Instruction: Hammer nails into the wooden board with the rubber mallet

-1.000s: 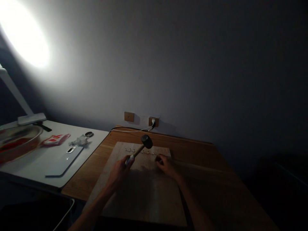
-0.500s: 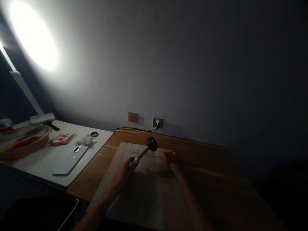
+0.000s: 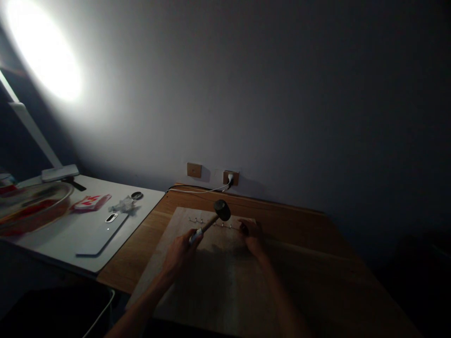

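Note:
My left hand (image 3: 181, 249) is closed round the handle of a mallet (image 3: 221, 210). Its dark, blunt head is up and to the right, above the board. A pale wooden board (image 3: 211, 281) lies flat under both hands. Several small metal nails (image 3: 223, 225) stand upright in a row across its far part, some partly behind the mallet. My right hand (image 3: 252, 233) is at the right end of this row, its fingers curled close to the board. The index finger reaches left over a dark gap; what the fingertips hold, if anything, is too small and dark to make out.
The board rests on a wooden table (image 3: 141, 244) against the wall. To the left, a white table (image 3: 42, 246) holds a lamp (image 3: 59, 172), a flat scale (image 3: 102, 237), a red-and-white packet (image 3: 90, 203) and a crumpled clear wrapper (image 3: 125, 205). A cable runs to a wall socket (image 3: 231, 178).
The fingers of my right hand have shifted at the board, and the index finger is now more stretched out. My left hand and the mallet stay almost in place. The view has shifted slightly.

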Motion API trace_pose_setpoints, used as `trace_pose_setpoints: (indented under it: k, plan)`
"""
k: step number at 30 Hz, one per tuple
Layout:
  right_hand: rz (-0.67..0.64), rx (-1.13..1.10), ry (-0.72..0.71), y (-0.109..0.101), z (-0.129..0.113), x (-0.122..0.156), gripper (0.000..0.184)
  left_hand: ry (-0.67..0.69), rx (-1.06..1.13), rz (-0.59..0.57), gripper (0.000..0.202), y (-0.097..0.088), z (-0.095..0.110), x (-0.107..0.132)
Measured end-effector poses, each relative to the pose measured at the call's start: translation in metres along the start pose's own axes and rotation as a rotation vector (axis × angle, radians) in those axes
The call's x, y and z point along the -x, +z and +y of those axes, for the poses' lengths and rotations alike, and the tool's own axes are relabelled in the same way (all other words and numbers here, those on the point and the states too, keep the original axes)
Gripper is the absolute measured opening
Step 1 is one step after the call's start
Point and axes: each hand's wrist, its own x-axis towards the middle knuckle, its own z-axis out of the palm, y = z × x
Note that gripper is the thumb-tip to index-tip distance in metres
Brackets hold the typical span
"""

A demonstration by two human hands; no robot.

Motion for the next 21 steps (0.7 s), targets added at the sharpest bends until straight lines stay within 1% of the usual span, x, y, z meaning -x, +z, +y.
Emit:
trace_pose_setpoints:
  k: [3,5,9,15,18,21]
  plan:
    - [-0.039,-0.084,0.064,0.000,0.000,-0.001,0.046,-0.004,-0.013,-0.004,0.051,0.000,-0.001,0.000]
    - [-0.046,-0.122,0.088,0.000,0.000,-0.001,0.046,0.008,-0.014,-0.016,0.051,0.000,0.000,0.000]
    - [-0.011,-0.145,0.077,0.002,-0.001,0.000,0.047,0.022,-0.019,-0.036,0.052,0.002,0.005,-0.002]
    - [0.091,-0.055,0.042,0.001,-0.007,0.000,0.037,0.039,-0.047,-0.067,0.050,0.011,0.023,-0.011]
    - [0.091,-0.038,0.041,0.000,-0.008,0.000,0.040,0.073,-0.105,-0.072,0.047,0.013,0.033,-0.016]
    - [0.116,0.011,0.070,-0.001,-0.009,0.000,0.044,0.105,-0.154,-0.085,0.044,0.013,0.042,-0.018]
